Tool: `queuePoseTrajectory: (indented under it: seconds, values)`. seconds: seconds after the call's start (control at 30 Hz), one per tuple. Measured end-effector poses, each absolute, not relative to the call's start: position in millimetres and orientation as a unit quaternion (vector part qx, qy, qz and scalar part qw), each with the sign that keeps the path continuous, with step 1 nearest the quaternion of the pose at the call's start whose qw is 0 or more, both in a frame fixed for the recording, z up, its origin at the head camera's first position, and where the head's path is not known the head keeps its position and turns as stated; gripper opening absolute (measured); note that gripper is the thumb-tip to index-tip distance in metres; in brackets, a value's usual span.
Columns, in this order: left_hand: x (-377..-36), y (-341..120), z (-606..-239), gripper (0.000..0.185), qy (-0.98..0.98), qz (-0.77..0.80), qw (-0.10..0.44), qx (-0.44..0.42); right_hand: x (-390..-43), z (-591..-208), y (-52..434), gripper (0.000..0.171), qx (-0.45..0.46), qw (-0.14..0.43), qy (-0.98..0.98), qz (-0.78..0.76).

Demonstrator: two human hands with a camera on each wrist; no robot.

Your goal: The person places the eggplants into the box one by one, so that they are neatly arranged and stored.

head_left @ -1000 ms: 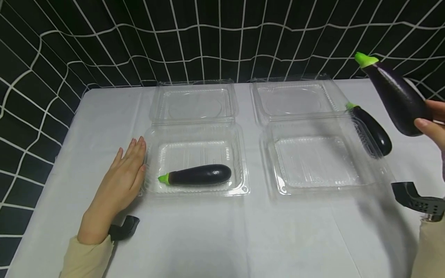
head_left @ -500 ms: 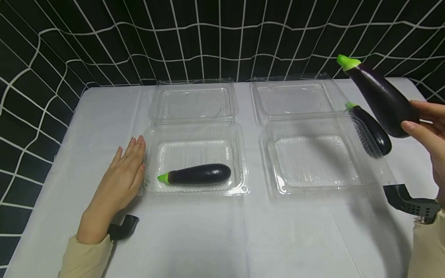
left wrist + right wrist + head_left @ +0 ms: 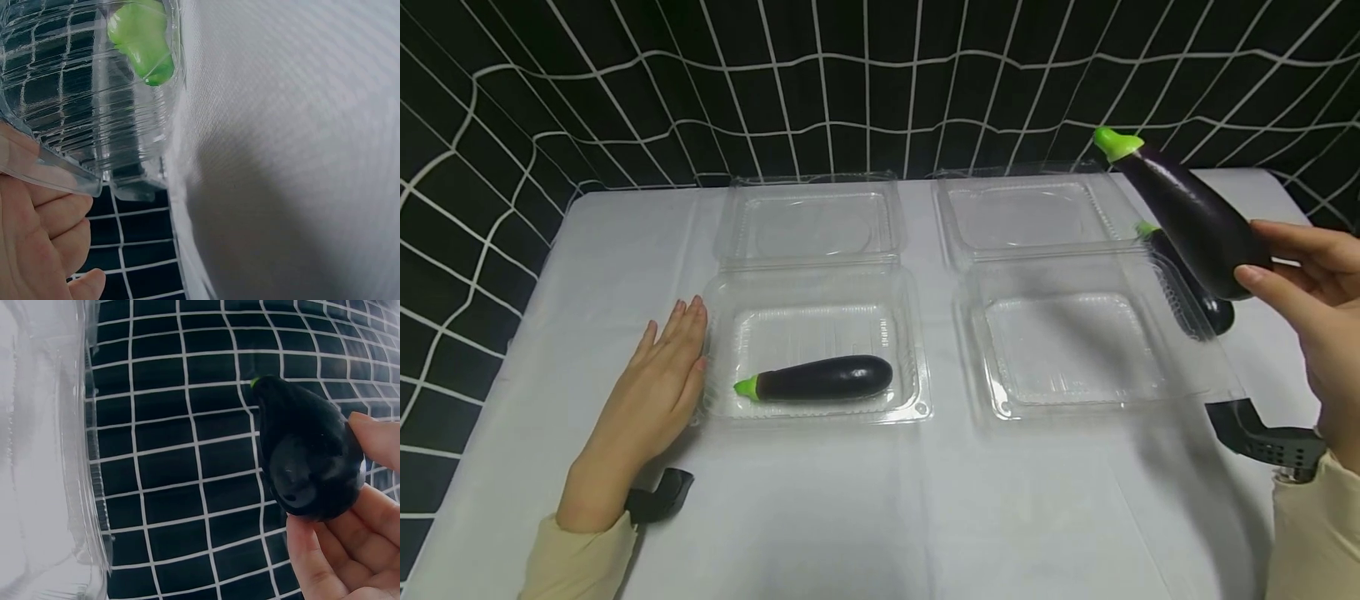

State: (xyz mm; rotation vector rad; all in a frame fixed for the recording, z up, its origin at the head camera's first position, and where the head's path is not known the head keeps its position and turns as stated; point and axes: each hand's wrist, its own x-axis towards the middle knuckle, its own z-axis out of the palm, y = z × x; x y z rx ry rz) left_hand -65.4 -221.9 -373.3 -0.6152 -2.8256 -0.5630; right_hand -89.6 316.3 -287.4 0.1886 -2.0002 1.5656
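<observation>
My left hand (image 3: pixel 658 379) lay flat, fingers straight, against the left clamshell's (image 3: pixel 820 350) nine o'clock side. At two o'clock, my right hand (image 3: pixel 1311 304) pinched the raised eggplant's (image 3: pixel 1183 212) blunt end; it looked glossy, slippery and firm, safest gripped mid-body.

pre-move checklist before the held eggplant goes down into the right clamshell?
1. Grip: right hand holds the held eggplant by its blunt end, in the air: ok.
2. Right clamshell lid open, tray bare: ok.
3. Spare eggplant lies against that tray's right edge, under the held one: not ok, may get bumped.
4. Left hand flat beside the left clamshell, away from the path: ok.
5. Left tray already holds one eggplant: ok.
</observation>
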Motion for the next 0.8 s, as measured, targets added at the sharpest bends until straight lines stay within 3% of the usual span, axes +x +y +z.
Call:
queuePoseTrajectory:
  seconds: [0.37,0.8]
  values:
    - [-66,-224,-374,0.050,-0.955,-0.186,0.097,-0.212,-88,-286,306,0.043,0.026,0.262,-0.799,0.540]
    - [-67,-224,-373,0.050,-0.956,-0.187,0.090,-0.207,-85,-285,294,0.040,0.043,0.211,-0.755,0.619]
